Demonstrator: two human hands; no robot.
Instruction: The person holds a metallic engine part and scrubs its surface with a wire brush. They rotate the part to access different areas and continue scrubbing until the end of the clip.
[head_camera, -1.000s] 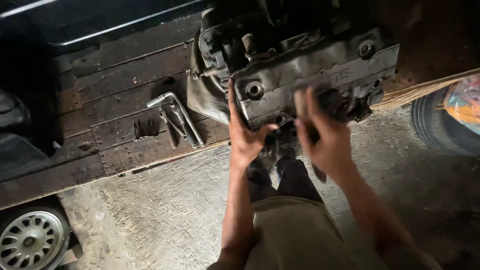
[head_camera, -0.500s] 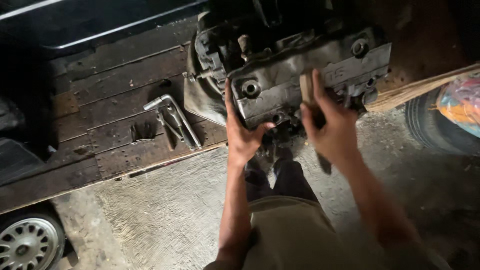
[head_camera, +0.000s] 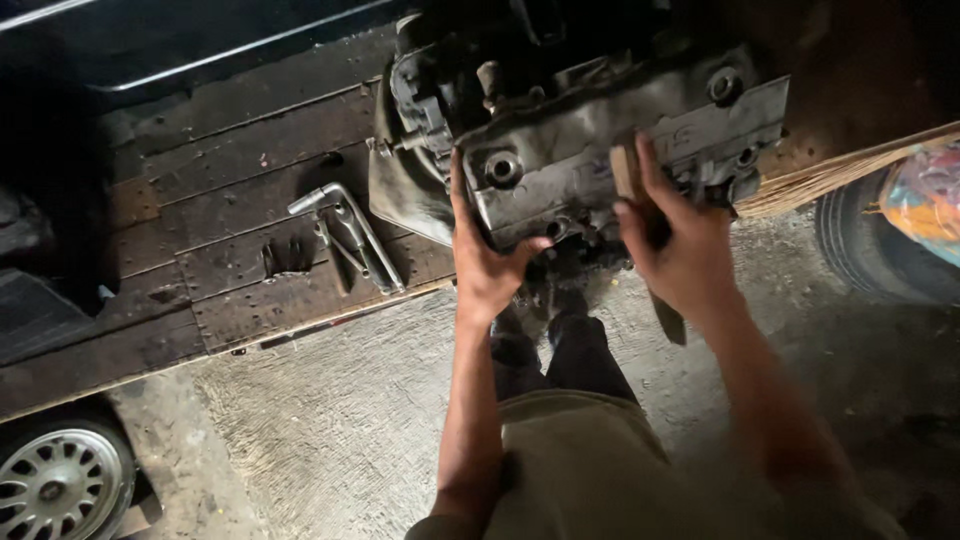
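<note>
Two hands on the engine block (head_camera: 600, 140), frame centre: left hand (head_camera: 487, 262) spread flat, bracing its edge; right hand (head_camera: 678, 250) clamped around a wooden-handled tool (head_camera: 628, 172).

Engine (head_camera: 600, 150): dull grey, grimy. Planks (head_camera: 230, 200): dark brown. Floor (head_camera: 330, 420): pale grey. Trousers (head_camera: 600, 470): olive. Wheel (head_camera: 55, 490): silver.

I saw a metal wrench (head_camera: 345, 235) lying on the dark wooden platform (head_camera: 200, 240), with a smaller tool just beside it. Below the boards ran a rough concrete floor (head_camera: 330, 420). A silver wheel (head_camera: 60, 485) sat at the lower left corner, a black tyre (head_camera: 875, 250) at the right edge, and a straw broom (head_camera: 830, 175) lay across above that tyre.
</note>
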